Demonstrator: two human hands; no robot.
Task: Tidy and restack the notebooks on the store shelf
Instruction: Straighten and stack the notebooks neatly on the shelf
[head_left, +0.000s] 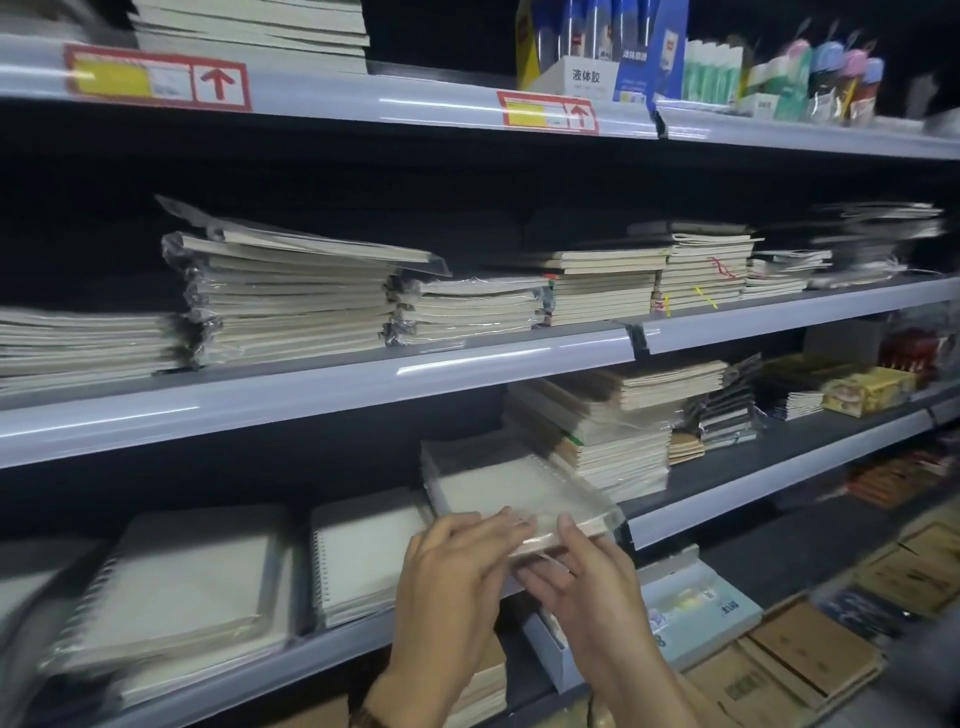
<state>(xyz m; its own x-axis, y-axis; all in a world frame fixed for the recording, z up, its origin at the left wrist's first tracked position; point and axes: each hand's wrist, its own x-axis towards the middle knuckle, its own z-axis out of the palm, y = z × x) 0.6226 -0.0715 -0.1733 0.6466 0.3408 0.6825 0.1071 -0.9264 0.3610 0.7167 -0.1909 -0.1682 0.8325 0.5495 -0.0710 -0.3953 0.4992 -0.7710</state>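
Notebook pack (511, 491) held by L grip (457, 566), R grip (589, 584); tilted.

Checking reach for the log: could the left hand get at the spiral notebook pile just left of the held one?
Probably yes: the left hand sits right beside that spiral notebook pile, nothing between, though it holds the wrapped stack with the right hand.

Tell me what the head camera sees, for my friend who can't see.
Two hands grip a plastic-wrapped notebook at the front of a lower shelf: the left hand on its near edge, the right hand pinching its corner. More spiral notebooks lie flat to the left, and stacks of notebooks fill the shelf above.
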